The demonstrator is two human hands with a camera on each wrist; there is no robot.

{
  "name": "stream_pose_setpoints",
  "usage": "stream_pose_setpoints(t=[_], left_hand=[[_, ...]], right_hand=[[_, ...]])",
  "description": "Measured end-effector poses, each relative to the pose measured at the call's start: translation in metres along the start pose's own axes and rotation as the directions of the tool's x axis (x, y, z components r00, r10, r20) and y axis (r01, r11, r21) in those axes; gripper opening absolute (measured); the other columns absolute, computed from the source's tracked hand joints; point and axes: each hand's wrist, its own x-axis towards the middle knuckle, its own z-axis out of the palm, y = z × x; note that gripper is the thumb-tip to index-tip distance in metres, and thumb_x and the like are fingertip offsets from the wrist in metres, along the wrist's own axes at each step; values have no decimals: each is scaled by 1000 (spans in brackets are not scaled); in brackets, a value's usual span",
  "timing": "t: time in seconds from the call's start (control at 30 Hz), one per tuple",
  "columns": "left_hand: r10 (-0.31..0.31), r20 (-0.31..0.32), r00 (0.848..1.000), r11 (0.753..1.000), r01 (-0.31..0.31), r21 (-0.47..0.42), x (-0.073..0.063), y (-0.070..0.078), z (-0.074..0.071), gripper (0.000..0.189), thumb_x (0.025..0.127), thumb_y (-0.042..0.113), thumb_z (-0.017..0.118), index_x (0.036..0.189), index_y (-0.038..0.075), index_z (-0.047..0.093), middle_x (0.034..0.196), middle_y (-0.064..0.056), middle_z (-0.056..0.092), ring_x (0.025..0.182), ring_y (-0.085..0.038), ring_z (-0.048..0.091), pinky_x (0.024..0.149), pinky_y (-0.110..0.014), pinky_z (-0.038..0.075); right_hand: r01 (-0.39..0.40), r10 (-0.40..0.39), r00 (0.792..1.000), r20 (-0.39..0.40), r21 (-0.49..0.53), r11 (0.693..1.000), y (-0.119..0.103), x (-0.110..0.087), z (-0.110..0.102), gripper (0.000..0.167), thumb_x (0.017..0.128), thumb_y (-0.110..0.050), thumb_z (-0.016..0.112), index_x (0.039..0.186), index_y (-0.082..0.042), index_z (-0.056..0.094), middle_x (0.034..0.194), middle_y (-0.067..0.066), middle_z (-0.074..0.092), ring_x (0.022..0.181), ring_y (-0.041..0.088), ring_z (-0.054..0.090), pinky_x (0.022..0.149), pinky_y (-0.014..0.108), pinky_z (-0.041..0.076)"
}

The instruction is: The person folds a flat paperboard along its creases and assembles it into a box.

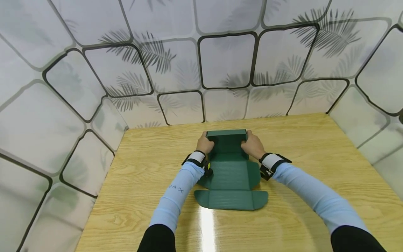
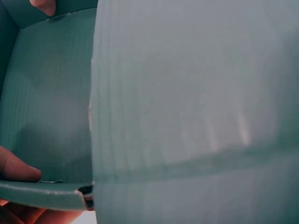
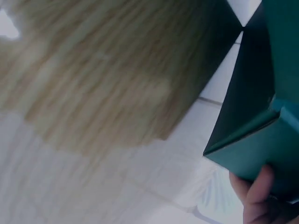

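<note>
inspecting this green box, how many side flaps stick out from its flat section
4: on the box's flat section, a near-left flap, a near-right flap, a farther right flap, and a farther left flap, partly hidden by the left arm. More may be hidden.

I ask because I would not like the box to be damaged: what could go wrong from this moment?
The left hand and right hand pinch the side walls of the green box; if the grip eases, the walls might spring outward.
The lid is open towards the person, and the left wrist camera overlaps its left side flap in the head view, so it could catch or crease it.
</note>
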Motion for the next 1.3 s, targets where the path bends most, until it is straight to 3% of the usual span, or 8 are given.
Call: stream_pose_setpoints(t=[0.2, 0.43, 0.6, 0.7, 0.9, 1.03, 1.17, 1.3], left_hand=[[-13, 25, 1000, 997, 11, 75, 1, 3, 1, 64, 90, 1, 51, 150, 3, 29, 79, -19, 64, 54, -18, 36, 52, -29, 30], [-27, 19, 999, 995, 25, 100, 2, 6, 4, 63, 90, 2, 51, 150, 4, 30, 92, -19, 68, 56, -20, 41, 53, -30, 33], [4, 17, 1000, 994, -5, 108, -25, 27, -9, 60, 90, 0, 49, 148, 0, 32, 93, -22, 68, 51, -12, 34, 55, -28, 33], [-1, 39, 999, 995, -3, 102, -22, 27, -10, 61, 91, 0, 50, 149, 1, 30, 83, -19, 66, 47, -8, 25, 55, -29, 32], [28, 60, 998, 985, -37, 167, 59, -36, 19, 68, 88, 8, 49, 153, 7, 25, 55, -2, 49, 43, -15, 34, 48, -32, 35], [64, 81, 995, 981, -78, 175, 124, -92, 48, 72, 85, 9, 47, 154, 9, 24, 52, -1, 47, 39, -14, 32, 43, -31, 33], [107, 136, 985, 975, -131, 182, 136, -101, 51, 71, 87, 9, 44, 154, 13, 23, 50, -1, 44, 38, -14, 30, 43, -31, 33], [214, 213, 953, 956, -249, 153, 130, -96, 43, 70, 83, 5, 44, 151, 15, 31, 59, 5, 52, 45, -10, 39, 48, -28, 36]], right_hand=[[-2, 2, 999, 38, 16, 1000, 9, -1, 0, 62, 90, -7, 41, 146, 12, 22, 64, 10, 52, 45, 13, 34, 47, 28, 31], [-10, 7, 999, 51, 45, 999, 10, 0, -3, 59, 92, -5, 40, 145, 14, 23, 122, 39, 54, 63, 25, 50, 57, 33, 39], [-11, 7, 999, 53, 65, 998, 10, -1, -4, 59, 92, -4, 40, 145, 13, 23, 116, 39, 56, 58, 22, 45, 56, 32, 36], [-9, 3, 998, 67, 79, 997, 11, -2, -4, 59, 92, -6, 45, 145, 13, 24, 115, 39, 57, 65, 27, 53, 59, 34, 42], [-5, -20, 975, 222, 110, 994, 13, 2, -10, 75, 94, -21, 58, 145, 15, 16, 140, 39, 35, 122, 50, 47, 96, 55, 45], [-43, -21, 917, 398, 151, 988, 11, 6, -24, 91, 95, -29, 61, 149, 13, 0, 152, 38, 12, 133, 51, 34, 102, 56, 41], [-78, -14, 860, 509, 159, 984, 5, 10, -46, 99, 94, -35, 62, 152, 6, -6, 156, 35, 2, 139, 50, 24, 107, 57, 36], [43, -106, 902, 419, 157, 987, -4, 14, -63, 90, 95, -33, 61, 155, -1, 2, 155, 32, 13, 139, 49, 26, 108, 61, 32]])
